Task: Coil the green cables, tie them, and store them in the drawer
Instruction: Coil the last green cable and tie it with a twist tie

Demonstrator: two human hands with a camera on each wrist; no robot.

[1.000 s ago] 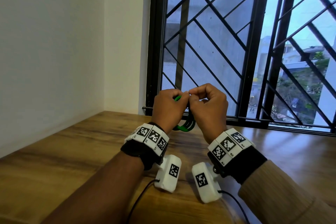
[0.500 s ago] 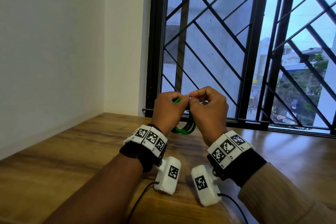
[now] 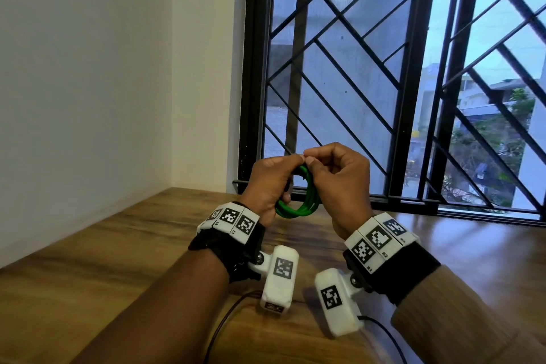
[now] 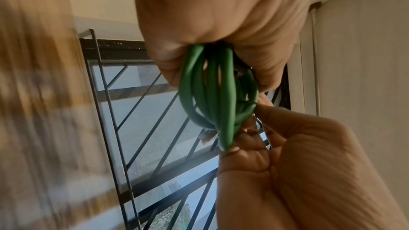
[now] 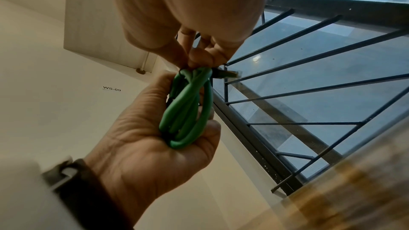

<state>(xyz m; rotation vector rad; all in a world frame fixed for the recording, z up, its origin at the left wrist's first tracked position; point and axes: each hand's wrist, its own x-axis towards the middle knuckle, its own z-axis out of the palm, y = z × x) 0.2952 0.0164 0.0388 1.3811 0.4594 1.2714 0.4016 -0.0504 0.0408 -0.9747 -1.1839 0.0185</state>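
Left hand: the left hand (image 3: 273, 183) has its fingers curled round the green cable coil (image 3: 298, 207) and holds the loops together.
Right hand: the right hand (image 3: 336, 183) is closed up, and its fingertips (image 5: 199, 59) pinch at the top of the coil, right by the left thumb.
Cable: the loops hang down between both hands, in the air above the wooden worktop (image 3: 118, 260). They do not touch it.
Plug: a small plug end (image 5: 228, 74) sticks out just past the right hand's fingertips.
Tie: something thin and dark seems to go round the top of the loops, but it is too small to be sure.
Step now: I think this is the tying step. The coil looks done, and the fingers are busy at the spot where a tie would go.
Next move: the tie likely needs to be pulled snug while the left hand keeps the loops from springing apart.
Drawer: no drawer shows in any view, so storing looks not yet done.
Behind the hands: a window with dark metal bars (image 3: 354, 68).
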